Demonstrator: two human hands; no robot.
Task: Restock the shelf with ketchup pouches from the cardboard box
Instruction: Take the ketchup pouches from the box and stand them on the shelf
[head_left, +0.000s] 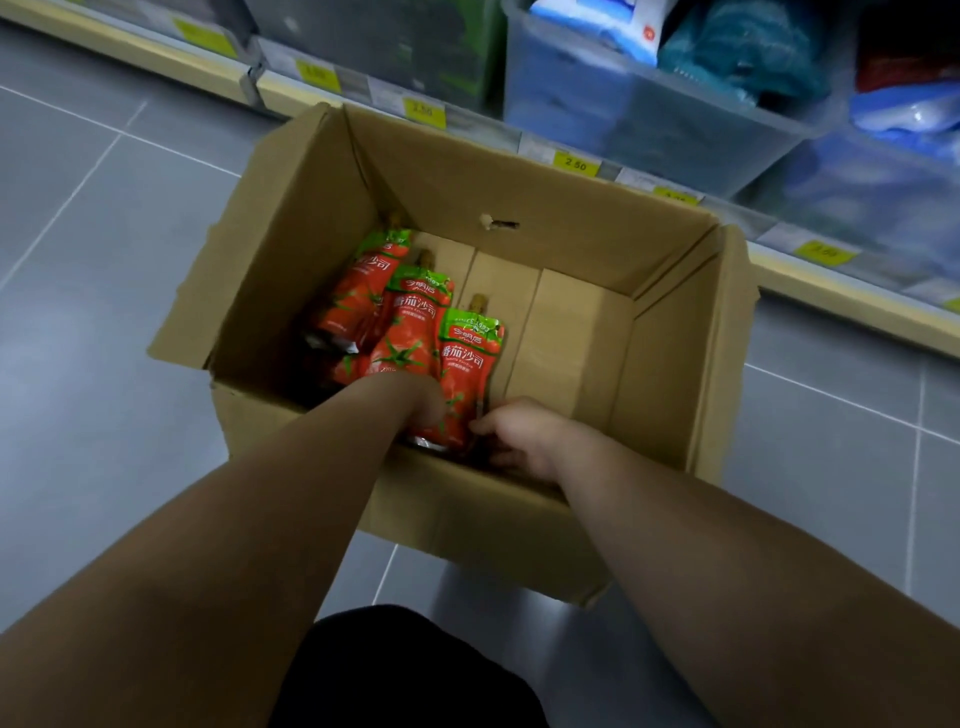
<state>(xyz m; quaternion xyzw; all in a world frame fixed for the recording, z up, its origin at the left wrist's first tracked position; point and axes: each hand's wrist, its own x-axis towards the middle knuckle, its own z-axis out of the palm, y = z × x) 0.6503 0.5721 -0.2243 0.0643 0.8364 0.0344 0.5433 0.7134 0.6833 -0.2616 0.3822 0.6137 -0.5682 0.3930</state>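
An open cardboard box (670, 364) stands on the floor in front of a low shelf. Three red and green ketchup pouches lie in its left half: a far one (363, 291), a middle one (413, 325) and a near one (467, 364). My left hand (415, 400) reaches into the box and grips the lower ends of the middle and near pouches. My right hand (524, 436) is beside it, its fingers curled at the right edge of the near pouch; its fingertips are hidden behind the box's front wall.
The bottom shelf edge (576, 163) with yellow price tags runs along the back. Translucent plastic bins (623, 98) with blue goods sit on it at the right. Grey tiled floor (104, 260) surrounds the box. The box's right half shows bare cardboard.
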